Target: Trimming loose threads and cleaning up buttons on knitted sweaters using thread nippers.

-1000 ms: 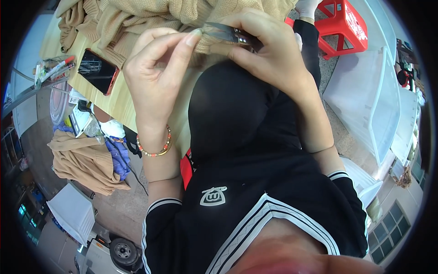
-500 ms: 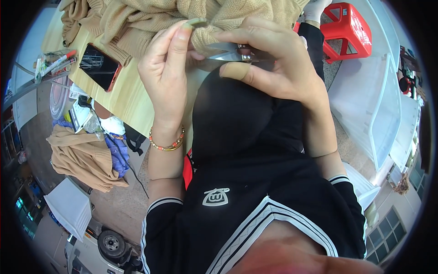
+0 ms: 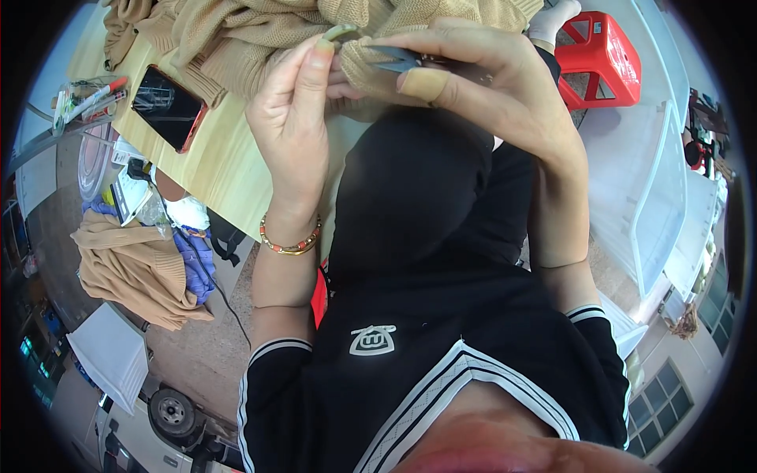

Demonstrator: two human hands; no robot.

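Observation:
A tan knit garment (image 3: 260, 35) is bunched at the top of the view. My left hand (image 3: 296, 110) is closed on a fold of it; a curved, pale greenish piece (image 3: 341, 31) shows at the index fingertip, and I cannot tell if it is a finger covering. In my right hand (image 3: 512, 91) is a pair of small metal snips (image 3: 397, 60), gripped between thumb and fingers. Their blades point left, at the knit fold beside my left fingers. A tan wrap covers my right thumb. My fingers partly hide the snips' body.
A phone (image 3: 167, 109) lies on the light wooden table (image 3: 209, 169), near a clear holder of pens (image 3: 87, 102). Left of the table hangs or lies another tan garment (image 3: 130, 268) with a cable. Rightward stand a red stool (image 3: 603, 59) and translucent plastic bins (image 3: 623, 181).
The snips' blades have moved up and left, closer to the knit fold, and look less spread. My right hand has shifted slightly down and right; the left keeps its hold.

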